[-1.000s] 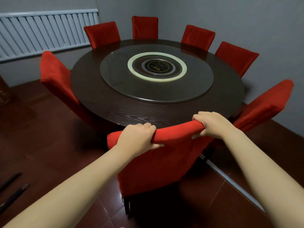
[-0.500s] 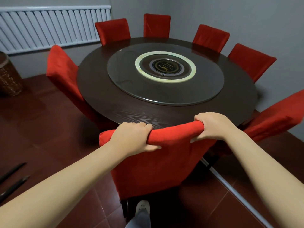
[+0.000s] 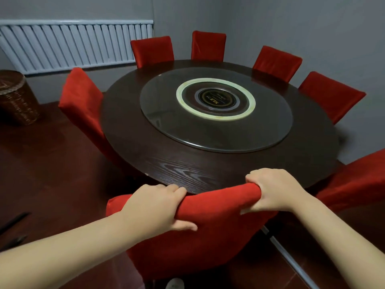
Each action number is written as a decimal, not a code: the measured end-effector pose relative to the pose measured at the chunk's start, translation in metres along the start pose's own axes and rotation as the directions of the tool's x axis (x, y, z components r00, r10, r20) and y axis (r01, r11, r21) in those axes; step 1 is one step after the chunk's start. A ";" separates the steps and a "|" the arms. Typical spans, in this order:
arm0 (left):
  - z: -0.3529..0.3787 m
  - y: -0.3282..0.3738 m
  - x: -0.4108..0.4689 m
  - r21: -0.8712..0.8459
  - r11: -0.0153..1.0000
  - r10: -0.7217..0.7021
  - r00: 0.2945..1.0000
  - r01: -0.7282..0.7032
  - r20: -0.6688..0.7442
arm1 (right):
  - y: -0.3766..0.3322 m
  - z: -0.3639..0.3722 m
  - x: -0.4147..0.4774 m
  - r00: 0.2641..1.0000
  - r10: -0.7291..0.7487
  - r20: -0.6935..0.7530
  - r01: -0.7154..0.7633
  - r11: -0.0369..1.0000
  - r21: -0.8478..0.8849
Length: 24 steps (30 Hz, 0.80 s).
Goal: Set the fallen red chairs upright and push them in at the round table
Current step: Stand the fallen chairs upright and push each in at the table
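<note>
My left fingers [image 3: 177,189] are curled over the top edge of the nearest red chair [image 3: 208,236], with the thumb pressed against the back of its cover. That puts my left hand [image 3: 155,207] in a firm grip near the backrest's left corner. My right hand [image 3: 270,192] grips the right corner, its fingers wrapped over the bunched fabric. The chair stands upright, its top edge right at the rim of the round worktop [image 3: 145,155], which carries a glass turntable [image 3: 270,132]. A left chair [image 3: 83,105], four far chairs [image 3: 208,45] and a right chair [image 3: 354,184] also stand upright around the worktop. A wicker basket [image 3: 16,97] sits on the dark red floor [image 3: 52,174] at the left, below a white slatted panel [image 3: 73,44].
</note>
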State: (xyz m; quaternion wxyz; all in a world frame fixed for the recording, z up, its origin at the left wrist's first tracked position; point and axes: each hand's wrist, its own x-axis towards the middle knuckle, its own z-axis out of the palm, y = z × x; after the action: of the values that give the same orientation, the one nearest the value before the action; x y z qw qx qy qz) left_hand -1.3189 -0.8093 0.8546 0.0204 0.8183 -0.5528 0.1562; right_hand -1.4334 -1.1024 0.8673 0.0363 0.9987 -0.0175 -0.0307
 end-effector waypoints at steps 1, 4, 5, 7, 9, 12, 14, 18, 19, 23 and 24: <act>-0.001 0.000 0.000 0.003 1.000 0.003 1.000 -0.003 0.024 | 0.000 0.000 0.001 1.000 -0.019 0.007 0.019 1.000 -0.001; -0.005 0.003 0.004 -0.006 1.000 -0.014 0.995 0.015 0.098 | 0.005 -0.002 0.004 0.999 -0.054 -0.006 0.054 0.999 0.002; -0.005 0.005 0.005 -0.023 0.999 -0.027 0.992 0.030 0.123 | 0.007 -0.003 0.004 0.998 -0.057 -0.010 0.057 0.998 0.004; -0.003 0.009 0.007 -0.037 0.998 -0.052 0.982 0.060 0.183 | 0.011 -0.005 0.005 0.997 -0.071 -0.017 0.072 0.997 0.012; -0.003 0.015 0.009 -0.018 0.997 -0.065 0.981 0.070 0.182 | 0.015 -0.008 0.005 0.996 -0.089 -0.015 0.089 0.996 0.023; -0.005 0.024 0.008 0.026 0.996 -0.094 0.985 0.091 0.142 | 0.019 -0.011 0.005 0.994 -0.111 -0.014 0.111 0.993 0.038; -0.008 0.035 0.004 0.058 0.992 -0.118 0.983 0.110 0.144 | 0.018 -0.011 0.001 0.992 -0.125 -0.005 0.125 0.991 0.054; -0.012 0.050 -0.004 0.115 0.984 -0.152 0.977 0.135 0.150 | 0.018 -0.004 -0.009 0.986 -0.166 -0.018 0.167 0.984 0.064; -0.014 0.053 -0.003 0.135 0.981 -0.158 0.977 0.138 0.147 | 0.018 -0.005 -0.012 0.986 -0.163 -0.017 0.164 0.984 0.074; -0.020 0.062 0.008 0.162 0.978 -0.162 0.969 0.133 0.184 | 0.027 -0.007 -0.020 0.987 -0.161 0.007 0.161 0.986 0.050; -0.020 0.064 0.009 0.160 0.979 -0.155 0.967 0.124 0.202 | 0.029 -0.004 -0.023 0.985 -0.170 0.012 0.170 0.985 0.040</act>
State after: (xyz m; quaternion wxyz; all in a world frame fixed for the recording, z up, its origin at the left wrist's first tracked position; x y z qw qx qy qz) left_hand -1.3788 -0.8383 0.8672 -0.0879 0.8666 -0.4797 0.1058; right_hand -1.4570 -1.1305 0.8751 0.0140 0.9968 0.0671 -0.0409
